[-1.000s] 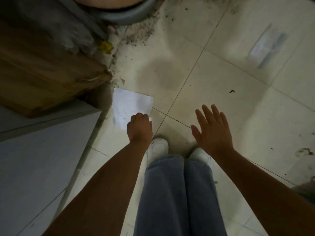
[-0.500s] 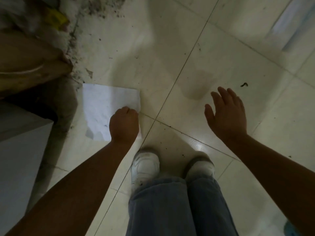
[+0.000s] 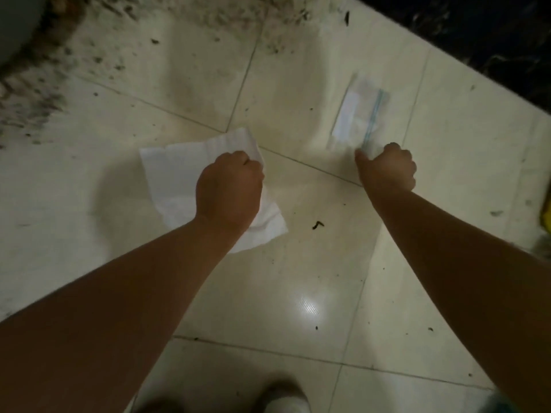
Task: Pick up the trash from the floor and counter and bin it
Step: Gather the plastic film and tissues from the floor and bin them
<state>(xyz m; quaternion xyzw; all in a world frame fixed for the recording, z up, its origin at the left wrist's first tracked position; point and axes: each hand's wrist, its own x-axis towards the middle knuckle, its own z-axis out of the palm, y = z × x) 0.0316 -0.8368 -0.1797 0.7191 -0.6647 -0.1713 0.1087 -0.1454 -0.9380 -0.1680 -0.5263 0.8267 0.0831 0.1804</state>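
A white sheet of tissue paper [image 3: 173, 171] hangs from my left hand [image 3: 229, 189], whose fingers are closed on its upper edge above the pale tiled floor [image 3: 298, 278]. To the right, a clear plastic zip bag [image 3: 354, 120] with a blue strip lies on the floor, blurred. My right hand [image 3: 387, 168] is curled into a fist at the bag's near corner; its fingers seem to pinch that corner, though blur hides the contact.
Dirt and dark debris [image 3: 44, 93] spread over the tiles at the upper left. A small dark scrap [image 3: 317, 225] lies between my arms. A dark surface [image 3: 477, 34] fills the upper right. Something yellow [image 3: 547, 216] shows at the right edge. My shoe [image 3: 286, 397] is at the bottom.
My left hand has closed on the tissue and lifted it off the floor. My right hand went from open to curled at the plastic bag. The view has swung toward the bag.
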